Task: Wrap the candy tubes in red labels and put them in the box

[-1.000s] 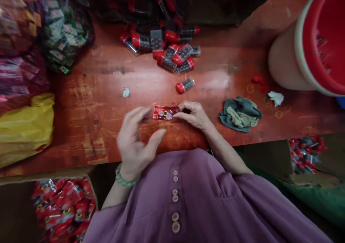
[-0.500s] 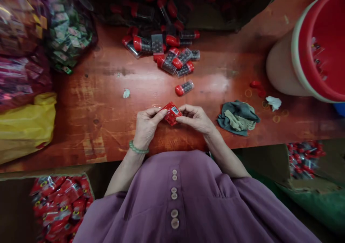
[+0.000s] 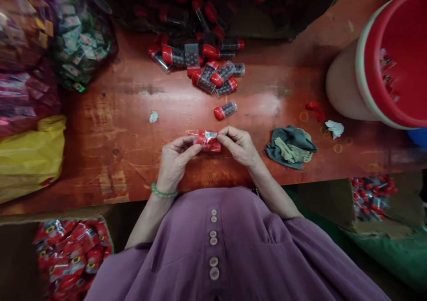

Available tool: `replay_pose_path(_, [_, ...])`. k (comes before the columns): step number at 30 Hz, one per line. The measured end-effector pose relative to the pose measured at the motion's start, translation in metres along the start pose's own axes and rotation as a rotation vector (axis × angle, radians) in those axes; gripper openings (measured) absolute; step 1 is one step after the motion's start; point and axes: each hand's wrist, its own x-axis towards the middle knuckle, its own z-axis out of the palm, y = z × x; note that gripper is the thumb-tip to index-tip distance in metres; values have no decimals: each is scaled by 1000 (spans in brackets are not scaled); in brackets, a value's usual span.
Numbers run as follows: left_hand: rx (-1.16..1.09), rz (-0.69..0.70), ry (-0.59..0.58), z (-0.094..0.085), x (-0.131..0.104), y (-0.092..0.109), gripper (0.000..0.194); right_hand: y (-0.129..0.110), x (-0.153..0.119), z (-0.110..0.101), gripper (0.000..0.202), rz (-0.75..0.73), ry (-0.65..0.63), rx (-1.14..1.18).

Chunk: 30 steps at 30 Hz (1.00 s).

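Close to the table's front edge, my left hand (image 3: pixel 176 159) pinches the left end of a small red packet (image 3: pixel 209 146) between thumb and fingers. A pale barcode label shows on the packet's upper part. My right hand (image 3: pixel 240 146) has its thumb and forefinger closed on the packet's right upper corner. Just beyond the packet lies a single clear capsule-shaped container (image 3: pixel 226 110) with a red cap and dark balls inside. Several similar containers (image 3: pixel 223 73) are piled farther back, in front of a dark box.
Filled plastic bags (image 3: pixel 80 43) and a yellow bag (image 3: pixel 31 154) line the left. A grey-green cloth (image 3: pixel 292 146) lies right of my hands, near a white bucket (image 3: pixel 347 83) with a red rim. Below the table, boxes hold red packets (image 3: pixel 73 256) and red-capped containers (image 3: pixel 373 196).
The packet has turned from a tilted position to lying nearly level, with more of its clear end showing at the left. My left hand has shifted left, and the hands are farther apart.
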Motion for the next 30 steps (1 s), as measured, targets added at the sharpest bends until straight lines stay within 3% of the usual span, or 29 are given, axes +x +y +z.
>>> replay_pose_path(5, [360, 126, -153, -18, 4, 32, 53, -12, 4, -13, 29, -293, -239, -539])
replay_pose_path(8, [603, 138, -382, -15, 15, 43, 36, -22, 5, -13, 33, -381, -394, -749])
replay_pose_path(12, [606, -62, -744, -10, 28, 42, 23, -36, 5, -12, 32, -388, -556, -874])
replay_pose_path(16, [599, -209, -840, -8, 29, 38, 24, -45, 5, -18, 28, -340, -685, -812])
replay_pose_path(19, [538, -188, -806, -4, 25, 34, 23, -46, 12, -30, 27, -333, -700, -680])
replay_pose_path(21, [498, -150, -706, -1, 24, 30, 24, -43, 21, -41, 28, -336, -614, -634])
replay_pose_path(25, [430, -30, -433, -2, 23, 23, 23, -24, 48, -60, 23, -272, -295, -908])
replay_pose_path(30, [395, 110, -203, -7, 20, 17, 25, 2, 69, -63, 35, -180, -299, -1087])
